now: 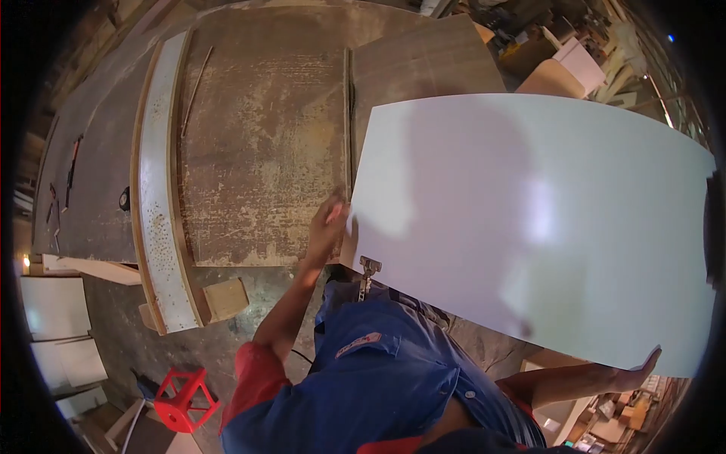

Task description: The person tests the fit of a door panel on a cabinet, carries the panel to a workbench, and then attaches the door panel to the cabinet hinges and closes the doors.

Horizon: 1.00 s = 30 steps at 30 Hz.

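Note:
A large white glossy panel (590, 219) lies across the right side of the worktable and reaches over its front edge. My right hand (639, 372) is at the panel's near right corner, with the thumb along the edge and the other fingers hidden beneath. Beside the panel's left edge is my left hand (328, 223), slightly blurred, its fingers loosely bent and apart. Whether it touches the edge I cannot tell. A metal clamp-like fitting (369, 266) shows near the panel's front left corner, against my blue clothing.
A long white-faced board with wooden edges (156, 166) spans the worn brown tabletop (265, 129). A thin stick (197, 91), a tape measure (125, 198) and a hammer-like tool (72, 170) lie left. A red stool (185, 399) stands on the floor; offcuts (578, 64) crowd the back right.

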### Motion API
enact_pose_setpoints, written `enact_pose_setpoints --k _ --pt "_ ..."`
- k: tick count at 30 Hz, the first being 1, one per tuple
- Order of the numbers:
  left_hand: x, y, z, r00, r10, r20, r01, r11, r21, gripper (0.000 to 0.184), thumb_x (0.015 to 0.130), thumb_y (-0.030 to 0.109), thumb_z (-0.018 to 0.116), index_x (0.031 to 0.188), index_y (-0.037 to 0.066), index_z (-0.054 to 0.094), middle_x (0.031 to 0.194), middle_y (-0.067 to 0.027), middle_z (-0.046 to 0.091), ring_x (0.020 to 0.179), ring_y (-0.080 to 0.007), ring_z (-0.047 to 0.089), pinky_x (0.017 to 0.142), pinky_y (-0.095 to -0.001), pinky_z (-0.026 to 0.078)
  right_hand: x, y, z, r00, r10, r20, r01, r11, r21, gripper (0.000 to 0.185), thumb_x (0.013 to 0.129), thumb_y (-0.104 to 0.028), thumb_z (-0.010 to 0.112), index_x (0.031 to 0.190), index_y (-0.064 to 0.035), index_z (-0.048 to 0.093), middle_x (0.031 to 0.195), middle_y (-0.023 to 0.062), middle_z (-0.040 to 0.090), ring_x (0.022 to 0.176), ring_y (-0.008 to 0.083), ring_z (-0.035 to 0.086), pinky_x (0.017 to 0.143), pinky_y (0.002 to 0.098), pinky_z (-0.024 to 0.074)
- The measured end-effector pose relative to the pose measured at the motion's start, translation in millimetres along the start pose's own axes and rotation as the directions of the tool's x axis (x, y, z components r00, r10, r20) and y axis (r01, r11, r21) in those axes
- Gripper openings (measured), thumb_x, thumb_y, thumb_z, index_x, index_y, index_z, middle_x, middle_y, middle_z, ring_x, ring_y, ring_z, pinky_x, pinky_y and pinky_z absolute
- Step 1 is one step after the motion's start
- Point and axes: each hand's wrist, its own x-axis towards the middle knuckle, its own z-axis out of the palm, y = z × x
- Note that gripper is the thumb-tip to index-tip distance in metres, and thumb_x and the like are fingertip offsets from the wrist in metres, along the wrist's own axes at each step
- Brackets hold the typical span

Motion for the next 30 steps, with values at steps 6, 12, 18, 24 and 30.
enact_pose_setpoints --k 6,12,18,24,30 --pt "-72.5 -21.9 27.7 0.937 -0.339 0.079 0.348 0.909 -0.229 0.032 0.094 0.024 0.055 0.116 0.0 0.058 0.098 -0.0063 0.065 0.085 -0.0149 0.063 0.074 -0.0307 0.052 4.1 44.5 65.9 0.894 0.357 0.27 -0.443 0.795 0.415 0.028 0.09 -0.007 0.057 0.112 0.0088 0.059 0.116 0.0169 0.062 0.101 0.0239 0.061 0.087 0.0329 0.0509" --pt "-78.1 -33.7 76.3 0.87 -0.488 -0.07 0.38 0.753 -0.537 0.028 0.094 0.027 0.059 0.109 0.003 0.06 0.086 -0.0035 0.066 0.072 -0.0132 0.062 0.067 -0.0285 0.052 -21.6 52.7 130.5 0.794 0.521 0.313 -0.604 0.731 0.318 0.029 0.091 -0.008 0.055 0.116 0.007 0.058 0.116 0.0159 0.061 0.104 0.0234 0.06 0.086 0.0325 0.0516" --pt "-61.7 -50.6 98.6 0.853 -0.453 -0.259 0.209 0.751 -0.626 0.025 0.092 0.024 0.063 0.103 0.002 0.06 0.082 -0.0042 0.065 0.064 -0.0114 0.06 0.054 -0.0258 0.048 19.1 132.5 150.3 0.791 0.388 0.473 -0.57 0.748 0.339 0.032 0.092 -0.009 0.054 0.118 0.0095 0.052 0.117 0.0181 0.056 0.105 0.0295 0.057 0.089 0.0424 0.0493" --pt "-53.1 -60.3 94.0 0.856 -0.436 -0.277 0.203 0.777 -0.596 0.026 0.091 0.025 0.064 0.103 0.002 0.06 0.08 -0.0033 0.065 0.059 -0.01 0.059 0.05 -0.0243 0.048 2.9 127.6 163.0 0.779 0.422 0.463 -0.6 0.714 0.36 0.032 0.091 -0.01 0.054 0.118 0.0076 0.053 0.117 0.0157 0.057 0.107 0.0286 0.056 0.088 0.0415 0.0488" --pt "-58.1 -60.8 87.9 0.86 -0.307 -0.407 0.256 0.95 -0.176 0.028 0.091 0.027 0.064 0.102 0.002 0.066 0.077 -0.0064 0.065 0.058 -0.016 0.059 0.052 -0.0325 0.048 3.3 138.0 162.2 0.796 0.462 0.391 -0.598 0.697 0.395 0.029 0.087 -0.007 0.059 0.111 0.0102 0.057 0.109 0.0171 0.06 0.096 0.0262 0.062 0.079 0.0356 0.0544"
